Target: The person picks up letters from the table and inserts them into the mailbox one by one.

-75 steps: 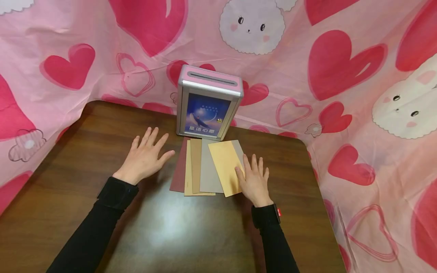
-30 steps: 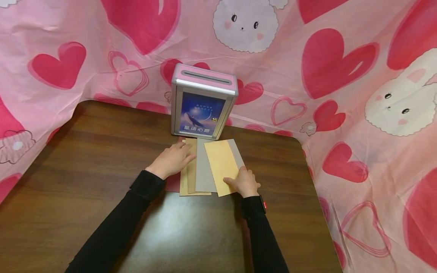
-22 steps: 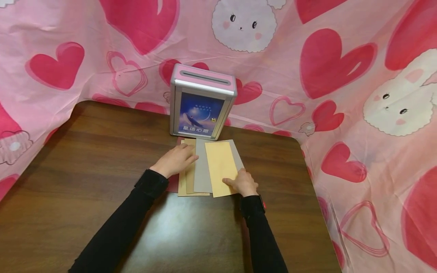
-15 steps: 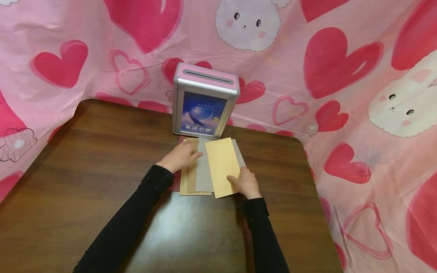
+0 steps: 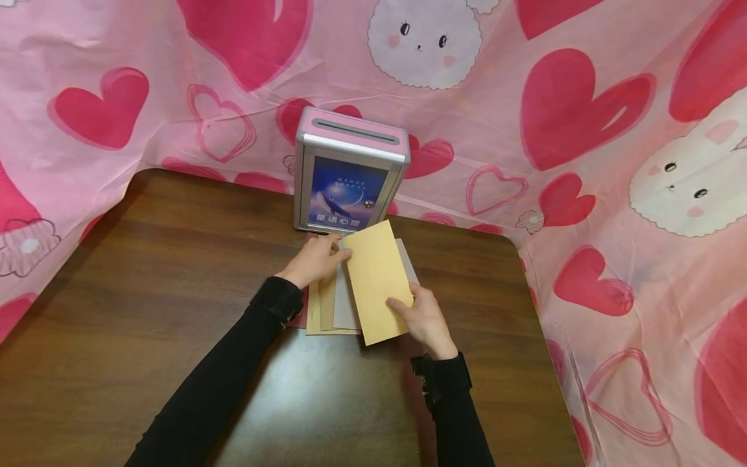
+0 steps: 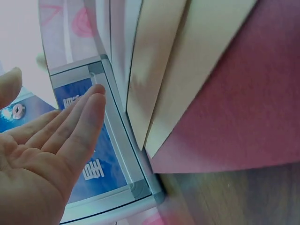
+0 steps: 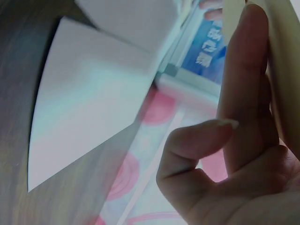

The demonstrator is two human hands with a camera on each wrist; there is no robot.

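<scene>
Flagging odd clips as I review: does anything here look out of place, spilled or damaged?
Nothing spilled or damaged shows. Slightly askew: the papers on the table before the box overlap with uneven edges, and the top yellow paper, held in the right hand, slants above them.

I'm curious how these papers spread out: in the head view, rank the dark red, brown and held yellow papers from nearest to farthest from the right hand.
1. Yellow paper: pinched in the right hand.
2. Brown paper: to the hand's left.
3. Dark red paper: farther left, at the fan's edge.
</scene>
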